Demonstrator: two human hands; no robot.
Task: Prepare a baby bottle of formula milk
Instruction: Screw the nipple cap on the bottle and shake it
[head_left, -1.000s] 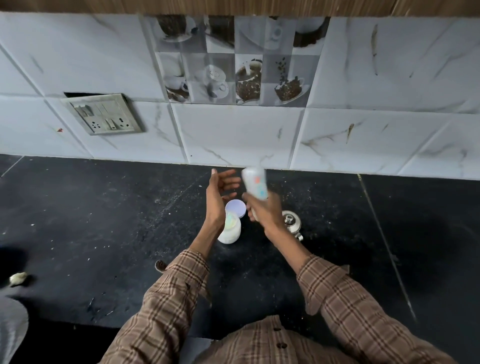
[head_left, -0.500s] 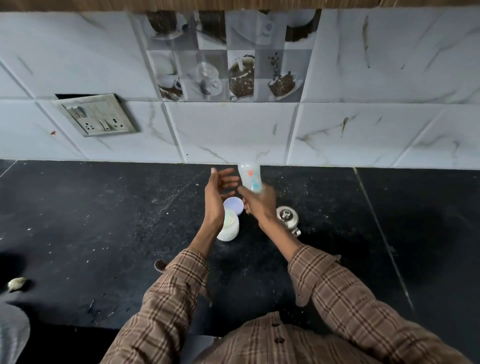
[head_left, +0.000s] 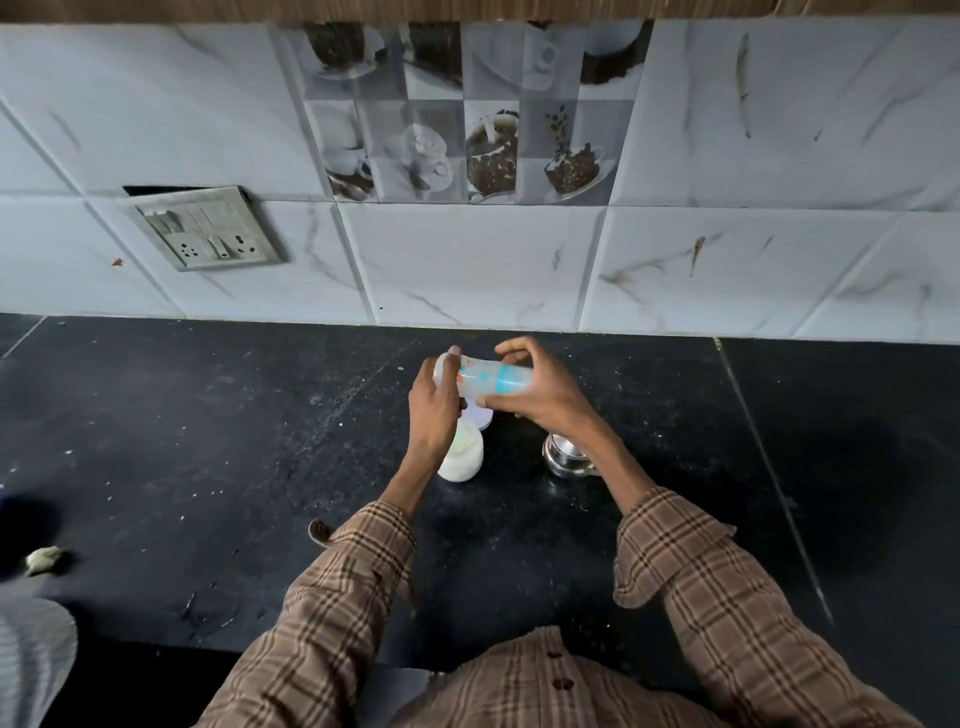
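Your right hand (head_left: 540, 397) grips the bottle (head_left: 483, 376) lying sideways, base toward your left hand (head_left: 434, 410), which cups that end.

Translucent plastic bottle (head_left: 483, 378), shiny metal pot (head_left: 563, 460), matt speckled black stone counter (head_left: 208, 441).

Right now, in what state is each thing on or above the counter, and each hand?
baby bottle: lying sideways in the air, held at both ends.
left hand: closed around the bottle's base end.
right hand: gripping the bottle's blue-banded end.
white container: standing upright on the counter, partly hidden by the left wrist.
steel vessel: resting on the counter, untouched.
wall socket plate: hanging loose, tilted.
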